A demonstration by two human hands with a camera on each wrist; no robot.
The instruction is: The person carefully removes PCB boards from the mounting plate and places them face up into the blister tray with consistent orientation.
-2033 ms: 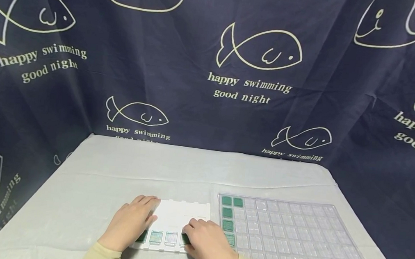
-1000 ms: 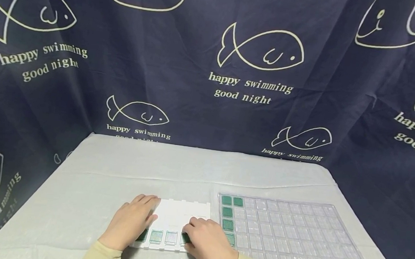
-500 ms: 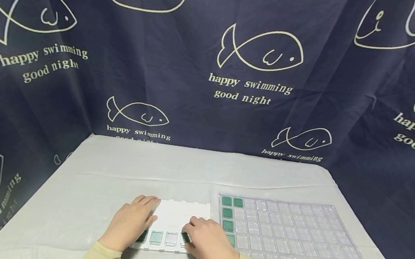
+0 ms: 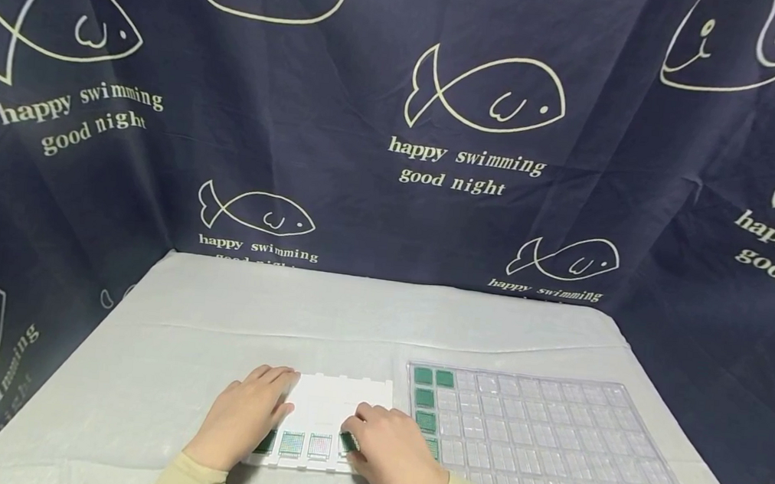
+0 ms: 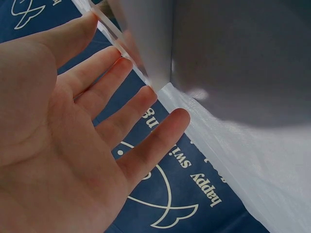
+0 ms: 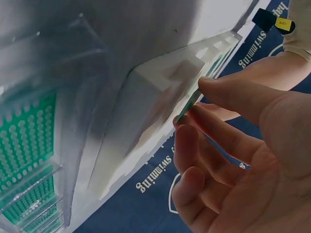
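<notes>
A white slotted block (image 4: pixel 325 396) lies in front of me, with a row of small perforated circuit boards (image 4: pixel 291 443) along its near side. My left hand (image 4: pixel 241 417) rests on the block's left side. In the left wrist view its fingers (image 5: pixel 141 145) are nearly straight, with fingertips at the block's edge. My right hand (image 4: pixel 396 458) pinches a green circuit board (image 6: pixel 189 103) between thumb and fingers at the right end of that row. This board is tilted, its near edge partly hidden by the hand.
On the right stands a clear compartment tray (image 4: pixel 563 449). Several green circuit boards (image 4: pixel 424 397) sit in its left column, with another in the top row's second compartment. A white cloth covers the table (image 4: pixel 326 310); a dark fish-print curtain (image 4: pixel 362 217) hangs behind it.
The green circuit board in my right hand has tilted up from its place in the row, and that hand has shifted very slightly right. The left hand and the block have stayed put.
</notes>
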